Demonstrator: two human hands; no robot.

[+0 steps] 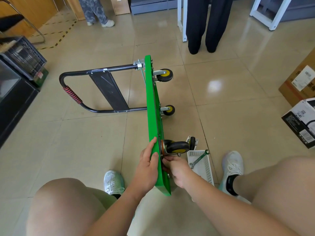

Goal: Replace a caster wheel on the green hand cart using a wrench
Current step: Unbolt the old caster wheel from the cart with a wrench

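Observation:
The green hand cart (153, 106) stands on its side edge on the floor, its black handle (76, 96) lying to the left. My left hand (148, 166) grips the near end of the green deck. My right hand (177, 169) pinches at the mounting plate of the near caster wheel (177, 147) on the underside; what the fingertips hold is hidden. A loose caster (193, 143) lies on the floor just behind. A green-handled wrench (198, 159) rests in a white basket (204, 169) to the right.
Two more casters (165, 75) (168, 110) stick out from the deck farther away. Two people's legs stand at the back (97, 12) (206, 28). Cardboard boxes (300, 106) sit right, a black crate (22, 57) left. My knees and white shoes frame the cart.

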